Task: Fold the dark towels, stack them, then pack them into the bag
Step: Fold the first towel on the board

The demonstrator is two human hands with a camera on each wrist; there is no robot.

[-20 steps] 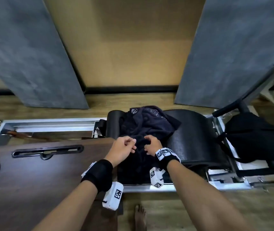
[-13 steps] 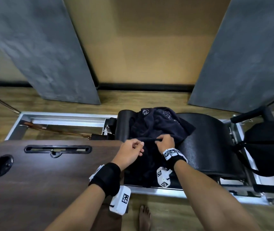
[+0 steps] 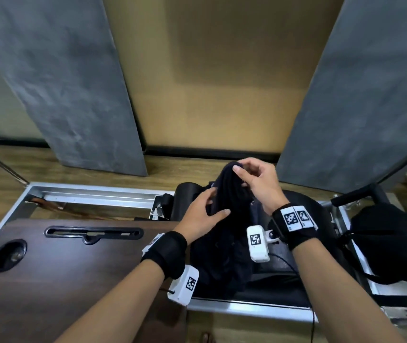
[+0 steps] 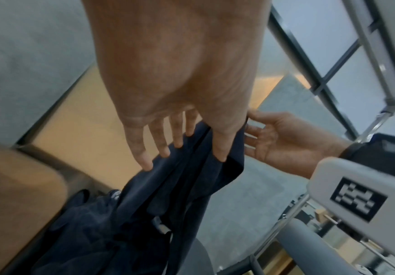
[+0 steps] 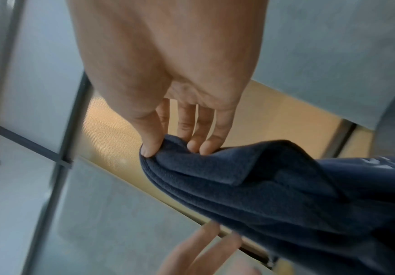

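Two hands | right hand (image 3: 259,184) pinches towel (image 3: 227,194) edge | left hand (image 3: 202,214) alongside

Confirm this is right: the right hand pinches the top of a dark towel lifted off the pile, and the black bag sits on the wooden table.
One thing is wrong. The black bag sits at the far right on the metal frame, not the wooden table, as the head view shows. The right hand does pinch the dark towel.
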